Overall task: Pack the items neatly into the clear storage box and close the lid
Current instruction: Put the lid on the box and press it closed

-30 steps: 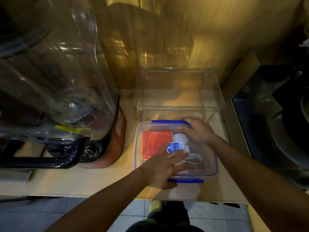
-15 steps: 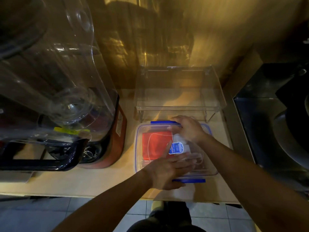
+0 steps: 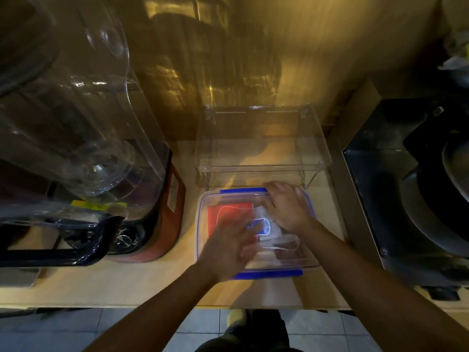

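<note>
Low in the centre of the frame, on the pale counter (image 3: 106, 285), sits the clear storage box (image 3: 203, 224) with its lid (image 3: 302, 199) already laid over it, blue clips showing at the far edge (image 3: 243, 191) and the near edge (image 3: 269, 274). Through the plastic, a red flat item (image 3: 228, 212) lies in the left half and a white packet with a blue label (image 3: 266, 226) lies to its right, with something dark toward the lower right that is too dim to name.

Both hands rest on top of the lid. The right hand (image 3: 286, 207) is spread flat, palm down, over the upper right part and grips nothing. The left hand (image 3: 228, 250) is blurred with motion; it looks open, with fingers extended over the near left part of the lid, but whether it has hold of anything I cannot tell.

Compared with 1 second ago, the right hand has slid from the far clip inward onto the lid, and the left hand has shifted leftward and lower, toward the near clip. That suggests the packing is done and the person is pressing the lid to seat it. What probably remains is snapping down the 2 blue clips, and neither can be confirmed as latched.

Upper centre stands an empty clear rack (image 3: 264, 153), and a blender (image 3: 76, 148) fills the left.
</note>
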`<state>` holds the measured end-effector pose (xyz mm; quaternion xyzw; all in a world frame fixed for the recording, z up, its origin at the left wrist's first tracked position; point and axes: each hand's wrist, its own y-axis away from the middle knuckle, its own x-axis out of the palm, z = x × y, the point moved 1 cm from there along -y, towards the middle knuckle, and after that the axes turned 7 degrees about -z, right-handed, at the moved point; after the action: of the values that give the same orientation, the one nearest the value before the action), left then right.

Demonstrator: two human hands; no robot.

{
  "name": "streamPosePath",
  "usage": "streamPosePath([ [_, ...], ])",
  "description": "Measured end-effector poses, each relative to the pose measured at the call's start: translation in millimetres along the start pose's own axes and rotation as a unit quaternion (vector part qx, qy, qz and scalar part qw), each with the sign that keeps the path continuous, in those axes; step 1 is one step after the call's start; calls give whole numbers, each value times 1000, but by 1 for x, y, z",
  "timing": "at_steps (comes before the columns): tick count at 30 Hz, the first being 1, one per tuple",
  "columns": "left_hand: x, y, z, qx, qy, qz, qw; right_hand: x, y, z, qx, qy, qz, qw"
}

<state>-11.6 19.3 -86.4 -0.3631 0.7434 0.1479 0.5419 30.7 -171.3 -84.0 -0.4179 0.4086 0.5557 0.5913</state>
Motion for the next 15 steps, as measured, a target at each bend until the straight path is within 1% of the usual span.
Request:
streamPosePath([
  [1, -2, 5, 9, -79, -6, -23, 997, -2, 8, -6, 20, 6, -14, 1000],
  [3, -7, 18, 26, -215, -12, -40, 976, -8, 27, -20, 66, -7, -47, 997],
  [4, -8, 25, 32, -275, -4, -49, 960, -11, 38, -27, 85, -23, -62, 994],
  [5, -8, 32, 35, -335, 27, -62, 940, -13, 48, -33, 105, -47, -68, 991],
  [6, -8, 38, 35, -398, 90, -78, 909, -14, 57, -39, 127, -91, -64, 986],
  [7, -6, 43, 33, -456, 186, -97, 865, -15, 66, -43, 157, -152, -53, 974],
  [8, -3, 47, 28, -491, 299, -120, 810, -15, 73, -44, 195, -214, -39, 956],
  [9, -1, 49, 23, -507, 386, -144, 757, -14, 79, -45, 234, -266, -30, 935],
  [10, 1, 49, 20, -514, 423, -164, 728, -12, 83, -44, 266, -302, -27, 915],
  [11, 0, 49, 18, -515, 426, -177, 722, -11, 86, -43, 287, -326, -30, 900],
  [12, 0, 48, 17, -515, 415, -185, 727, -9, 88, -42, 297, -343, -37, 890],
  [15, -4, 47, 16, -509, 392, -198, 740, -10, 87, -40, 303, -359, -51, 881],
])
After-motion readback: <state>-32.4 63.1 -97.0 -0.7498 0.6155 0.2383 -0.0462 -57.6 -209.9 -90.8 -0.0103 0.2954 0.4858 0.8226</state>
